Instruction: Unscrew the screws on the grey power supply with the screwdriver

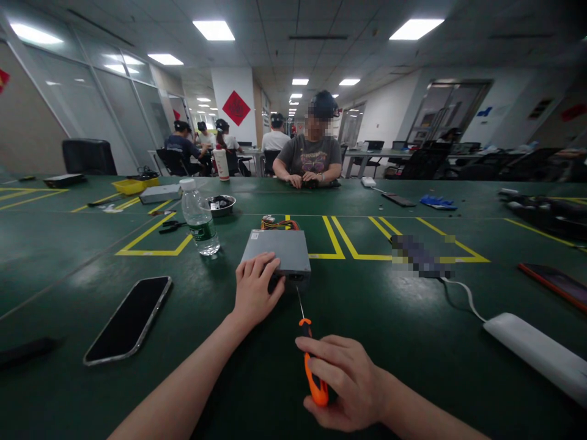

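A grey computer power supply lies on the green table in front of me, its bundle of coloured cables at the far side. My left hand grips its near left corner, fingers over the top and thumb along the front face. In my right hand is an orange and black screwdriver, closed between thumb and fingers. The thin shaft points away from me, its tip close to the lower front edge of the power supply. Whether the tip touches the case I cannot tell.
Left of the power supply stands a water bottle, with a metal bowl behind it. A phone lies near left. At right are a white power strip and another phone. A person sits opposite.
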Available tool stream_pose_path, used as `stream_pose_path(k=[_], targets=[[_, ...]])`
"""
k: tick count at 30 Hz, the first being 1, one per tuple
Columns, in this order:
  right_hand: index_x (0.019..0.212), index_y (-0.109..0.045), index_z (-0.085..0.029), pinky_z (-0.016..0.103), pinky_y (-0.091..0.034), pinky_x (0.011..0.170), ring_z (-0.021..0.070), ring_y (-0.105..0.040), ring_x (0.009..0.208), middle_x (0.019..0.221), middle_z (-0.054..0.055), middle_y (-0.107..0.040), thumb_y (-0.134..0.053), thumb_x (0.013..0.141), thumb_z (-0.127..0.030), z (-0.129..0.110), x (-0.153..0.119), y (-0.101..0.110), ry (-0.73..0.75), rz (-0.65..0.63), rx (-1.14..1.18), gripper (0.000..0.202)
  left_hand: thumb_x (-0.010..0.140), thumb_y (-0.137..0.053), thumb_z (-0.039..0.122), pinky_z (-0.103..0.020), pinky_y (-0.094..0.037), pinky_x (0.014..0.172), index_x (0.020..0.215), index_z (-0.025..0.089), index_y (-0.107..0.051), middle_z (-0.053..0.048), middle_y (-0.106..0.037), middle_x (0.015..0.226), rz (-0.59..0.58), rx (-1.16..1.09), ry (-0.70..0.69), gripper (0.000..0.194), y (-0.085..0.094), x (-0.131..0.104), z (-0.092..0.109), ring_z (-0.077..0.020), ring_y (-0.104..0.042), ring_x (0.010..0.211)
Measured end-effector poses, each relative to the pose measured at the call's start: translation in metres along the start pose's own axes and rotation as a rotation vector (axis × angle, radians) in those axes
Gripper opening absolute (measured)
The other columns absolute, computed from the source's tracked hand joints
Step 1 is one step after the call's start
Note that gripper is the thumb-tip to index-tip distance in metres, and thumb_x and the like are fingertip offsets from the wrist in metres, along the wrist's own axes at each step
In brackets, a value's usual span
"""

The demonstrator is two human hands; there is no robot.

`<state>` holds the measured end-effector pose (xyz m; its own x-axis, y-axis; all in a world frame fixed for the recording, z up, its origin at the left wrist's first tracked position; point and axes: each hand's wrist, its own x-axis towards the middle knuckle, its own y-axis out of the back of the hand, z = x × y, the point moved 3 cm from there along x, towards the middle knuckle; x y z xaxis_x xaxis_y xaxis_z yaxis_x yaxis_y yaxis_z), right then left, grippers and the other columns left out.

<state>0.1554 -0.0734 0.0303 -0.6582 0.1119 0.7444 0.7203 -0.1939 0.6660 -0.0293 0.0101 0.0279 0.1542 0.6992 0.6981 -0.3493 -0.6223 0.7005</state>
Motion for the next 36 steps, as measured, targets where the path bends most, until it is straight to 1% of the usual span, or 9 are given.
stream_pose_path(k=[4, 8, 17, 25, 29, 32, 34, 36], targets=[[0.106, -0.044, -0.011, 0.029, -0.052, 0.067, 0.0181, -0.065, 0.087, 0.098, 0.018, -0.065, -0.044, 0.087, -0.029, 0.004, -0.002, 0.007, -0.029, 0.027, -0.032, 0.026, 0.083, -0.051, 0.031, -0.042, -0.03, 0.093, 0.111, 0.026, -0.053, -0.005, -0.056, 0.123, -0.004, 0.0, 0.006, 0.028, 0.0, 0.0, 0.0, -0.0241, -0.047, 0.116], [0.105, -0.045, -0.011, 0.028, -0.052, 0.065, 0.0172, -0.065, 0.085, 0.096, 0.017, -0.066, -0.043, 0.088, -0.028, 0.006, -0.001, 0.011, -0.021, 0.038, -0.039, 0.024, 0.083, -0.051, 0.031, -0.042, -0.03, 0.092, 0.11, 0.025, -0.053, -0.006, -0.057, 0.122, -0.001, 0.005, -0.001, 0.028, -0.001, 0.0, 0.0, -0.0242, -0.047, 0.115], [0.102, -0.047, -0.011, 0.03, -0.052, 0.065, 0.0189, -0.065, 0.082, 0.097, 0.018, -0.065, -0.044, 0.085, -0.027, 0.007, -0.002, 0.007, -0.037, 0.023, -0.053, 0.024, 0.082, -0.052, 0.031, -0.042, -0.03, 0.092, 0.111, 0.025, -0.053, -0.006, -0.057, 0.122, -0.001, 0.012, -0.006, 0.029, -0.001, 0.0, 0.001, -0.0244, -0.047, 0.115], [0.102, -0.047, -0.011, 0.031, -0.052, 0.067, 0.0189, -0.065, 0.079, 0.098, 0.018, -0.065, -0.045, 0.083, -0.024, 0.007, -0.002, 0.009, -0.055, 0.024, -0.054, 0.023, 0.083, -0.051, 0.031, -0.041, -0.029, 0.093, 0.111, 0.025, -0.053, -0.006, -0.056, 0.123, -0.005, 0.014, -0.008, 0.029, 0.0, 0.001, 0.0, -0.0239, -0.047, 0.115], [0.106, -0.047, -0.011, 0.031, -0.052, 0.068, 0.0186, -0.064, 0.08, 0.1, 0.018, -0.065, -0.043, 0.086, -0.028, 0.006, 0.0, 0.009, -0.059, 0.005, -0.039, 0.027, 0.082, -0.052, 0.031, -0.041, -0.029, 0.093, 0.11, 0.025, -0.053, -0.006, -0.056, 0.124, -0.005, 0.015, -0.007, 0.029, -0.001, 0.0, -0.001, -0.0238, -0.047, 0.115], [0.11, -0.048, -0.011, 0.034, -0.051, 0.07, 0.0206, -0.063, 0.085, 0.103, 0.018, -0.063, -0.038, 0.09, -0.032, 0.004, 0.005, 0.009, -0.048, -0.06, -0.055, 0.03, 0.083, -0.051, 0.031, -0.041, -0.029, 0.093, 0.111, 0.025, -0.053, -0.006, -0.056, 0.123, -0.002, 0.016, -0.004, 0.029, -0.001, 0.0, -0.001, -0.0238, -0.047, 0.116], [0.109, -0.05, -0.014, 0.034, -0.051, 0.067, 0.0206, -0.064, 0.082, 0.104, 0.018, -0.062, -0.034, 0.093, -0.031, 0.002, 0.008, 0.01, -0.028, -0.099, -0.085, 0.029, 0.083, -0.051, 0.031, -0.041, -0.029, 0.093, 0.111, 0.025, -0.053, -0.006, -0.056, 0.123, -0.001, 0.014, -0.005, 0.029, -0.001, 0.0, -0.001, -0.0237, -0.047, 0.116], [0.106, -0.052, -0.014, 0.033, -0.05, 0.064, 0.0195, -0.064, 0.076, 0.103, 0.019, -0.063, -0.036, 0.094, -0.031, 0.002, 0.008, 0.009, -0.019, -0.106, -0.11, 0.026, 0.083, -0.051, 0.03, -0.041, -0.029, 0.093, 0.111, 0.025, -0.053, -0.006, -0.056, 0.123, 0.001, 0.008, -0.007, 0.029, 0.0, 0.0, 0.0, -0.0238, -0.047, 0.116]])
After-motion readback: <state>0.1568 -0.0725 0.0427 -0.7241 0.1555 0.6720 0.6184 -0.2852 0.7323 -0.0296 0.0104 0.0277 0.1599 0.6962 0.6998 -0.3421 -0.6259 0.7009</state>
